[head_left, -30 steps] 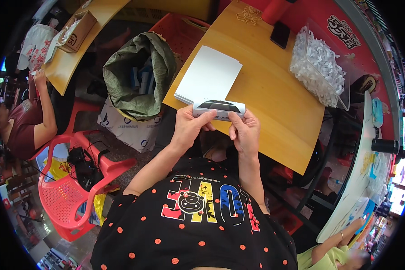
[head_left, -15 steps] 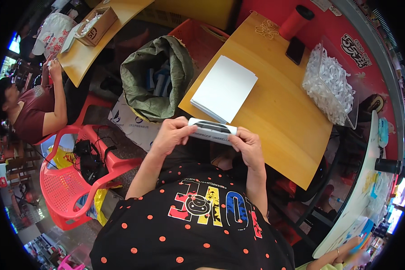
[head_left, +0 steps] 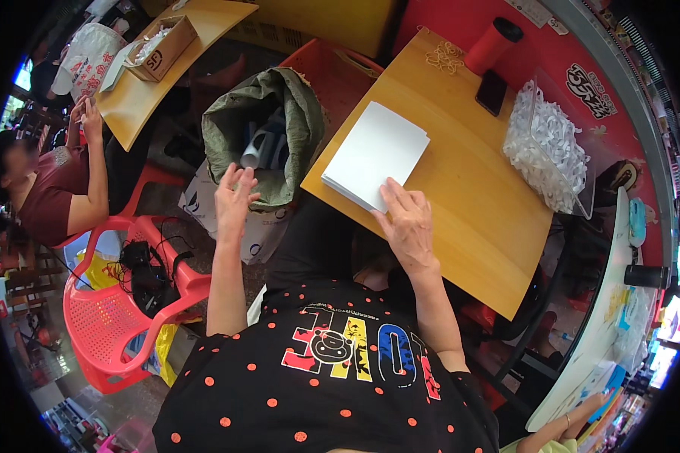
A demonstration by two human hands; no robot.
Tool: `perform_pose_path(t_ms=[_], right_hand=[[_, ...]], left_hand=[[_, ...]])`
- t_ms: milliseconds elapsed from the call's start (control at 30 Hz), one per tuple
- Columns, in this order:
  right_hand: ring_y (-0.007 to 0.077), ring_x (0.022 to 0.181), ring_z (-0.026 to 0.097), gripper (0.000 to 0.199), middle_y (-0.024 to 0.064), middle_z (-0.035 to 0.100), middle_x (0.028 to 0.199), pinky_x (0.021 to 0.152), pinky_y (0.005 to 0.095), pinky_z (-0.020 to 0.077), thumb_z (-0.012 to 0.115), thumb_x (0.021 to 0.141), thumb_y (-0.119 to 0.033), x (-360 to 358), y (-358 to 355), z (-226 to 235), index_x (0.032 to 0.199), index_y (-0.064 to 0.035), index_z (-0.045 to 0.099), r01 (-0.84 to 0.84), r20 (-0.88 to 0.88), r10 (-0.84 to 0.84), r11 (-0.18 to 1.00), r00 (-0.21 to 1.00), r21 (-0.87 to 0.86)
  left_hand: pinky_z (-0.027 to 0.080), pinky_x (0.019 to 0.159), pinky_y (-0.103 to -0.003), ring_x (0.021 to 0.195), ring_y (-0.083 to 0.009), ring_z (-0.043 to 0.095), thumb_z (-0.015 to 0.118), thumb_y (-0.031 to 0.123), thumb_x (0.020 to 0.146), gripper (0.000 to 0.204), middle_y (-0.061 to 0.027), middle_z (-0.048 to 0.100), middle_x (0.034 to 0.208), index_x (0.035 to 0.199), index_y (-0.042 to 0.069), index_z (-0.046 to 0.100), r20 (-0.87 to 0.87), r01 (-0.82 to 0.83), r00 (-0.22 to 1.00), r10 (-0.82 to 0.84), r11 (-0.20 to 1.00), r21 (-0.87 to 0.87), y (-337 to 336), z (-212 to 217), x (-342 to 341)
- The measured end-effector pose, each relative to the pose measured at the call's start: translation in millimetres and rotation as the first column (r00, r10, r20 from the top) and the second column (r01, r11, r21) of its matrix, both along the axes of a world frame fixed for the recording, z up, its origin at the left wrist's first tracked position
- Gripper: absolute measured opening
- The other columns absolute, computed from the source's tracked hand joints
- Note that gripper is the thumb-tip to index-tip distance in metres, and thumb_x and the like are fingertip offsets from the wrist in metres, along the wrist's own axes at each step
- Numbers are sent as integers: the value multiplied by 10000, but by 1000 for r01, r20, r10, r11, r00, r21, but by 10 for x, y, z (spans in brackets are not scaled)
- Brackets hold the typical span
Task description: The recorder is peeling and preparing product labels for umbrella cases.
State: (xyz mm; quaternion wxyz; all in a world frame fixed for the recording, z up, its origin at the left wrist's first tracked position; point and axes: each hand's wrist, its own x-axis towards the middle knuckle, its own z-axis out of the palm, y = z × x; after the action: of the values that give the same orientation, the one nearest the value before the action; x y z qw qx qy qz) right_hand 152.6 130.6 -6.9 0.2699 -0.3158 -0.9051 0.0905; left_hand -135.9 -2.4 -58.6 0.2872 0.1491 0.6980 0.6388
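A stack of white paper sheets (head_left: 378,151) lies at the near left edge of the wooden table (head_left: 476,204). My right hand (head_left: 408,223) is at the stack's near corner, fingers spread and curved over it; whether it presses on the top sheet I cannot tell. To the left, my left hand (head_left: 234,200) hovers empty at the near side of a green woven sack (head_left: 298,98), its fingers apart. Inside the sack's wide mouth a pale rolled tube (head_left: 255,149) leans among other rolls, partly in shadow.
At the table's back are rubber bands (head_left: 446,57), a red cylinder (head_left: 493,47) and a black phone (head_left: 491,92). A clear bin of white loops (head_left: 549,147) stands on the right. Red chairs (head_left: 113,321) and a seated person (head_left: 64,189) are at left.
The rolled tube has left both hands; a similar tube now shows in the sack. My left hand moved left to the sack, my right hand forward to the paper stack.
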Motion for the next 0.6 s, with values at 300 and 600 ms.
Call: perform_pose_path(t_ms=[300,600], right_hand=[[203,769,565,198,36,634,968,674,324,422,664,742,-35,-23,17,-189,937,-42,633,-109,-107,123,985,987,133],[203,730,594,216,75,631,940,633,313,459,648,719,-7,53,-101,-75,932,-43,648,-92,-229,119,988,966,124]], left_hand=[[502,684,-231,868,-161,647,577,289,928,405,-125,644,1048,1191,-18,567,77,204,976,-204,979,3,57,22,436],[515,519,-236,650,-143,664,487,364,965,433,-130,679,847,1035,-41,624,235,541,821,-520,841,-29,109,305,488]])
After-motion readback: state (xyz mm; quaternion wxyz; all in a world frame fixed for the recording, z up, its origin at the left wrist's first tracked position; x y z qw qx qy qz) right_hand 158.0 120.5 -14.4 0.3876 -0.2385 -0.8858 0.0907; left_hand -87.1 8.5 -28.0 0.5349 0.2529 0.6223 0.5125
